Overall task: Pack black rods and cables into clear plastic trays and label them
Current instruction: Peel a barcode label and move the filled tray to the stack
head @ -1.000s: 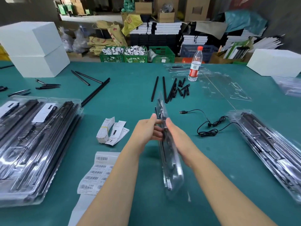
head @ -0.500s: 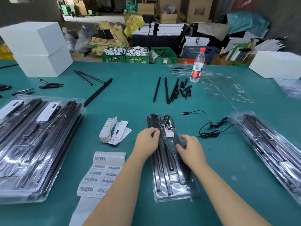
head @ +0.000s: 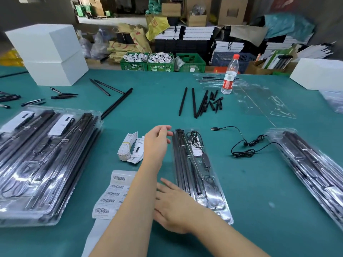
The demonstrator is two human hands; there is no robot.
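Neither grip is holding anything: we are keeping our left hand (head: 156,143) loose above the surface (head: 259,182), fingers relaxed, its fingertips just beside the top end of the packed tray (head: 199,173). Our right hand (head: 174,206) is lying flat with straight fingers at the tray's nine-o'clock edge, reaching under the left forearm toward the barcode label sheet (head: 113,195).

From the head view, the tray is sitting at the middle of the surface, lying flat, with black rods and a coiled cable inside. At nine o'clock a stack of filled trays (head: 40,160) is resting; at three o'clock another filled tray (head: 311,169) is lying. A loose cable (head: 245,145) is lying between them, loose rods (head: 196,102) at twelve o'clock, and a bundle of small tags (head: 130,147) just beside our left hand.
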